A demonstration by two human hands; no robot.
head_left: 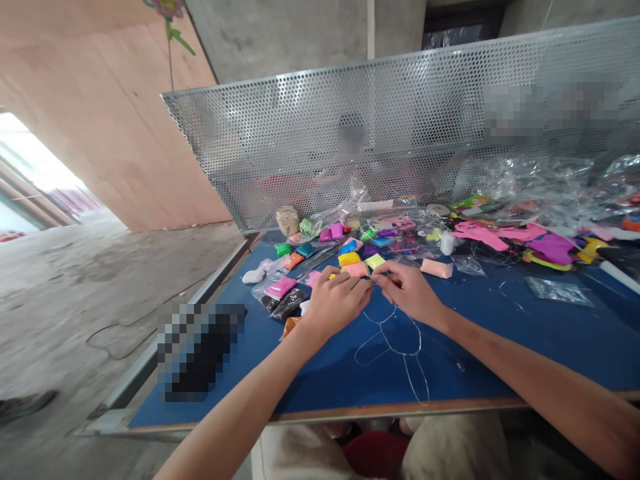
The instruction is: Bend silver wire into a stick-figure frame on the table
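Observation:
My left hand and my right hand meet over the blue table, fingertips pinched together on the top of a thin wire figure. The wire is bent into a body with loops and two legs trailing toward the table's near edge. Both hands are closed in a pinch on the wire. Just behind my hands lie small bags of coloured modelling clay: yellow, pink, peach, green.
A perforated metal screen stands along the table's far side. Clear plastic wrappers and pink and purple cut shapes crowd the back right. A small white bottle stands among them. Bare concrete floor lies to the left.

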